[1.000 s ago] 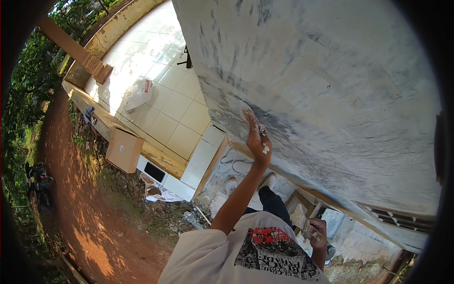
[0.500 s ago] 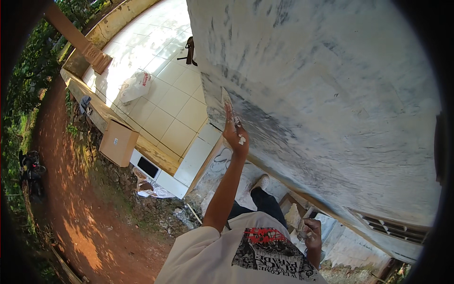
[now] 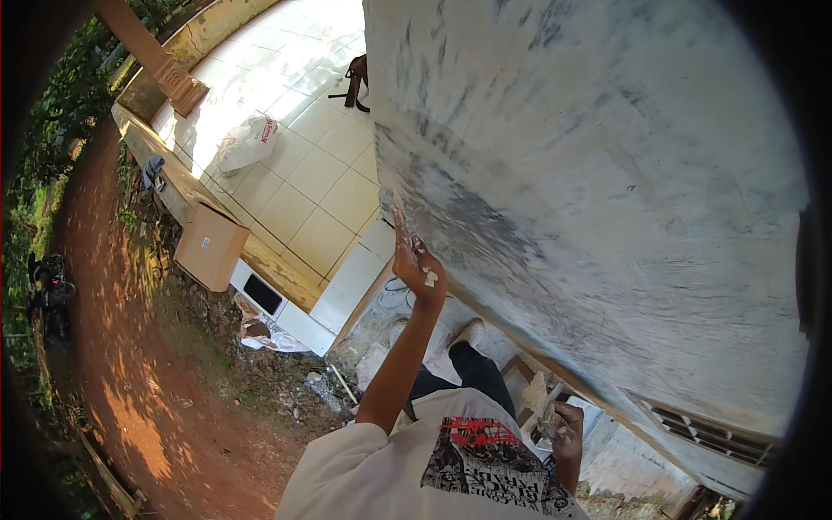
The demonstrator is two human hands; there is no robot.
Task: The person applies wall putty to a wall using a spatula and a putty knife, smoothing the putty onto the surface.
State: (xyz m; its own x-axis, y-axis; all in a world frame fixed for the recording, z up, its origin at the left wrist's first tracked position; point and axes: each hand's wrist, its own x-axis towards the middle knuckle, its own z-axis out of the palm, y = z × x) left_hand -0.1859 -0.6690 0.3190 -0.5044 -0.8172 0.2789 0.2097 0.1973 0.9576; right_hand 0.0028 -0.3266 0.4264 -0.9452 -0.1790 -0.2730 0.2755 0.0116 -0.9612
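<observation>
My left hand (image 3: 421,267), spotted with white filler, is raised at the outer corner of the grey-white smeared wall (image 3: 589,173). It is closed round a thin, filler-coated putty knife (image 3: 398,216), seen nearly edge-on, with its tip by the wall's edge. Low on the right, near my shirt, my right hand (image 3: 568,426) is closed on a pale, filler-smeared piece (image 3: 548,419) whose exact kind I cannot make out. Dark streaks and patches show through the thin white coat on the wall.
Left of the wall, a tiled porch (image 3: 303,186) holds a white plastic bag (image 3: 251,143) and a brown strapped bag (image 3: 354,82). A cardboard box (image 3: 211,247) and a black phone-like slab (image 3: 263,295) rest along its edge. A slatted vent (image 3: 706,425) sits low in the wall.
My left hand and the putty knife have come down along the wall's corner, slightly to the left. My right hand keeps its grip, nearly in place. The view has shifted a little.
</observation>
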